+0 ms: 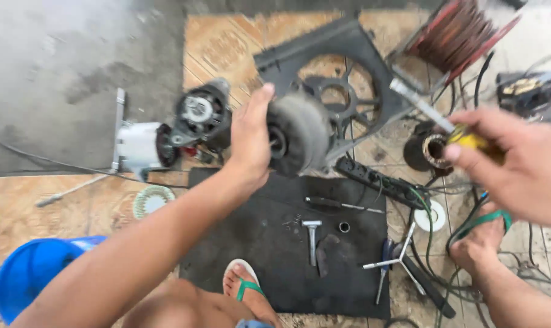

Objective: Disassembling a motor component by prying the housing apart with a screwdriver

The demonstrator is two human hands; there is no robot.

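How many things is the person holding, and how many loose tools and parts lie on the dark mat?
Held in the hands: 2, a dusty round motor and a yellow-handled screwdriver
Tools on the dark mat: 2, a small hammer and a dark-handled tool
Small ring: 1
Total: 5

The round dark-grey motor part (298, 135) is held up in the middle of the frame, above the black mat. It looks like a stubby drum, dusty on its rim, with a black hub facing left; it is blurred. The screwdriver (441, 121), with a yellow handle and a bright metal shaft, sits at the upper right, its shaft slanting up and left.
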